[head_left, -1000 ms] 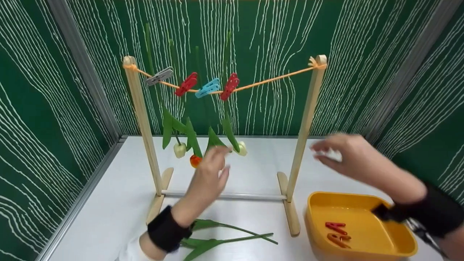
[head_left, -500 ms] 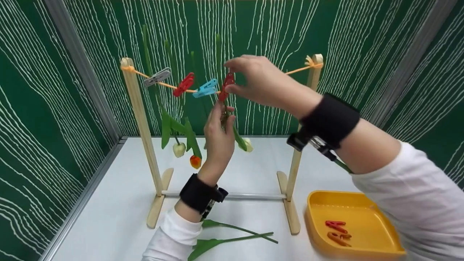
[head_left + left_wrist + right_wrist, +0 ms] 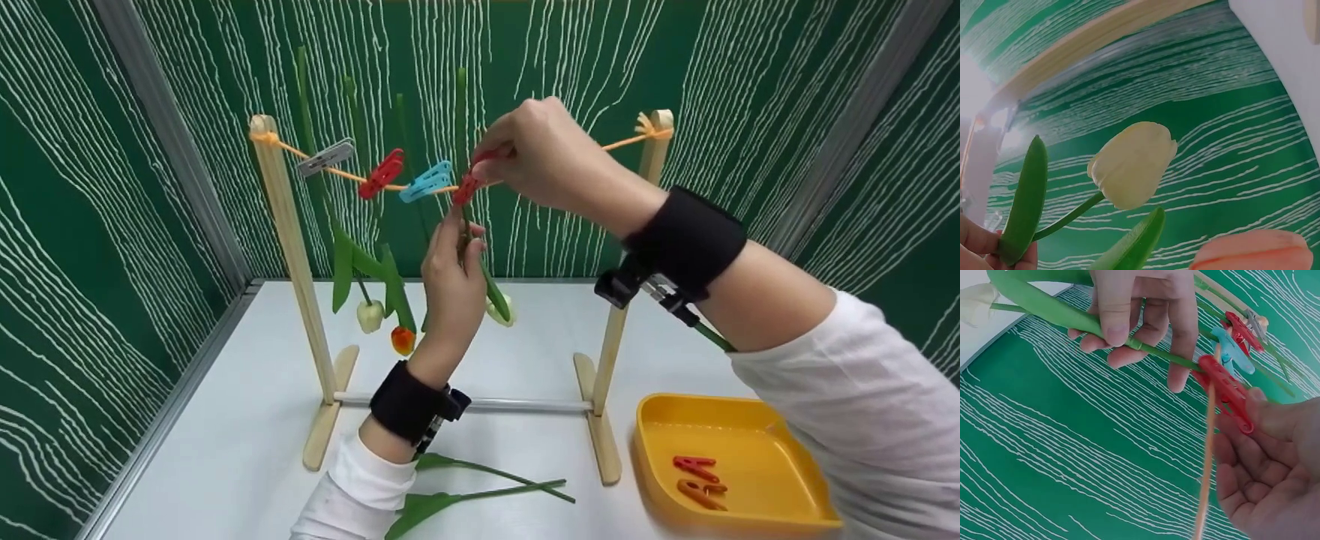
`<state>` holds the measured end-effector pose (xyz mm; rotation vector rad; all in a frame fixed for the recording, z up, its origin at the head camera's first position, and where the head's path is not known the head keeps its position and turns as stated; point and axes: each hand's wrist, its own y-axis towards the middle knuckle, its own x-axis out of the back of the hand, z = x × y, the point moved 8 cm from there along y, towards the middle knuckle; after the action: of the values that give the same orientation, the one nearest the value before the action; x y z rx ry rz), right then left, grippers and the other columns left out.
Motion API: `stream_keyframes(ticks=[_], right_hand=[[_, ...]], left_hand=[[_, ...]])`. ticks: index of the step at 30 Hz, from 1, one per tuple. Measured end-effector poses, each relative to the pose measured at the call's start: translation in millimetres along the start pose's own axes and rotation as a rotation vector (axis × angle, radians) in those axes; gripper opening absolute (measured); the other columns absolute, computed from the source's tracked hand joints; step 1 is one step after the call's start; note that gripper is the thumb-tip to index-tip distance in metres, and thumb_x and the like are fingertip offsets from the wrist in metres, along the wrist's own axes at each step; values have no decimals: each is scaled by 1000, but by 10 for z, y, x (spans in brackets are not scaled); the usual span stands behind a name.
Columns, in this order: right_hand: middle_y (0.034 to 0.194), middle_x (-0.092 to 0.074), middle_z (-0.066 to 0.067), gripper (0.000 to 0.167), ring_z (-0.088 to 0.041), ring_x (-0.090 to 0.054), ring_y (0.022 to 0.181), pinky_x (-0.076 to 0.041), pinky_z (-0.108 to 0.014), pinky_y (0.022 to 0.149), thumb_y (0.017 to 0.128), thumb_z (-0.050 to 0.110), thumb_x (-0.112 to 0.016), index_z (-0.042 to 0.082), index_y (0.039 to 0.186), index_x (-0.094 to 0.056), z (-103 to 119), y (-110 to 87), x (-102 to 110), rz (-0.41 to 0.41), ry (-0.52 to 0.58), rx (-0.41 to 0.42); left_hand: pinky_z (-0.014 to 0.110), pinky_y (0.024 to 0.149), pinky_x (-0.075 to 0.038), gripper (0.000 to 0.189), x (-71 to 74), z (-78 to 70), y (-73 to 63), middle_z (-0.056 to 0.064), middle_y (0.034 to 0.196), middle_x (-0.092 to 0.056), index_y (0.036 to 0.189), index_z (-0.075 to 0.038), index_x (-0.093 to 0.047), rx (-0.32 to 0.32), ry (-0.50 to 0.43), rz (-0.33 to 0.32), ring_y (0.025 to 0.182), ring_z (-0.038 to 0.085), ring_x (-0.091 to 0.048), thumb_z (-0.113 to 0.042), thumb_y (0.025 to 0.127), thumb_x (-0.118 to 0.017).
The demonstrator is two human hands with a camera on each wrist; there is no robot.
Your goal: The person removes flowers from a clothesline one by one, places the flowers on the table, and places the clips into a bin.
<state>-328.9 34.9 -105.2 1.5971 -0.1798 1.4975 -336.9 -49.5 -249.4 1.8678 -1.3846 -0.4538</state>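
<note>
My left hand [image 3: 454,292] is raised below the orange cord [image 3: 622,142]. In the right wrist view its thumb and fingers pinch the green stem [image 3: 1165,355] of a white tulip [image 3: 1133,166], which hangs bloom down. My right hand [image 3: 551,161] pinches the handle end of a red clothespin [image 3: 1224,391] between thumb and fingers; the clothespin sits at the cord and stem. The right fingers partly cover it in the head view. Left of it, a blue clothespin [image 3: 427,182], another red clothespin [image 3: 382,174] and a grey clothespin [image 3: 327,157] are on the cord with more stems.
Two wooden posts, one at left [image 3: 292,262], carry the cord; a pale crossbar [image 3: 525,406] joins their feet. A yellow basin [image 3: 780,457] at right holds a red clothespin [image 3: 695,466] and an orange clothespin [image 3: 701,495]. Leafy stems [image 3: 502,493] lie crossed on the white table.
Both hands came up to the rightmost clothespin: the left took the tulip's stem, the right moved left and took the red clothespin. Since then, the right hand has tilted slightly.
</note>
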Motion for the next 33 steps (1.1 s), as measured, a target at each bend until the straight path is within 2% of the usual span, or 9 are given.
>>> stream_keyframes(ticks=[5,9,13,17,20,24,26,29,33], right_hand=[[94,-72,-7,22,-11,-66,76,-51,-19,66,91,20,-62,5,102,-73,-68,-68,192,-81,46,-47],[93,-72,-2,26,-9,-57,65,-44,-16,58,91,28,-61,9,104,-72,-167,-129,406,-177,63,-68],[91,-71,1,29,-7,-55,65,-44,-15,61,90,35,-60,13,104,-72,-284,-209,657,-303,69,-22],[93,-71,-1,25,-6,-58,69,-46,-13,66,89,32,-63,15,105,-73,-299,-416,874,-381,90,8],[93,-72,-1,24,-6,-59,71,-47,-13,68,88,29,-65,15,106,-72,-248,-663,974,-408,68,44],[98,-71,2,23,-7,-60,82,-46,-12,77,85,20,-71,13,106,-71,-260,-1086,961,-407,27,82],[101,-70,2,25,-7,-59,88,-45,-12,81,82,13,-74,13,106,-71,-354,-1325,894,-389,37,49],[105,-68,4,32,-5,-56,91,-41,-7,83,78,9,-77,15,109,-70,-624,-1699,730,-347,41,-71],[99,-67,10,36,0,-56,82,-41,-3,76,79,9,-75,15,114,-67,-1045,-2167,431,-278,67,-237]], left_hand=[[21,88,-49,50,-16,-74,-47,10,104,-56,143,-6,-38,11,-50,45,95,20,-60,1,94,-51],[21,78,-52,47,-2,-160,-125,10,99,-57,139,-1,-42,-12,-56,86,86,17,-60,4,93,-52],[20,72,-53,45,15,-191,-264,10,96,-57,136,2,-45,-13,-32,160,81,13,-59,7,92,-51],[18,71,-52,44,58,-207,-435,8,95,-58,135,-1,-48,-29,36,235,81,13,-58,7,92,-51],[19,73,-51,41,82,-254,-586,7,94,-59,131,-3,-54,-118,102,277,84,13,-59,8,91,-52],[23,83,-52,34,104,-310,-838,6,91,-63,120,-3,-63,-293,226,318,91,16,-61,8,88,-58],[23,82,-52,32,109,-295,-978,5,89,-64,114,-4,-67,-350,299,352,91,17,-60,8,85,-61],[21,76,-52,34,82,-183,-1183,2,88,-64,111,-7,-69,-358,400,467,87,16,-59,9,82,-63],[19,69,-51,35,28,68,-1437,2,89,-64,109,-7,-69,-272,492,665,83,16,-58,12,81,-61]])
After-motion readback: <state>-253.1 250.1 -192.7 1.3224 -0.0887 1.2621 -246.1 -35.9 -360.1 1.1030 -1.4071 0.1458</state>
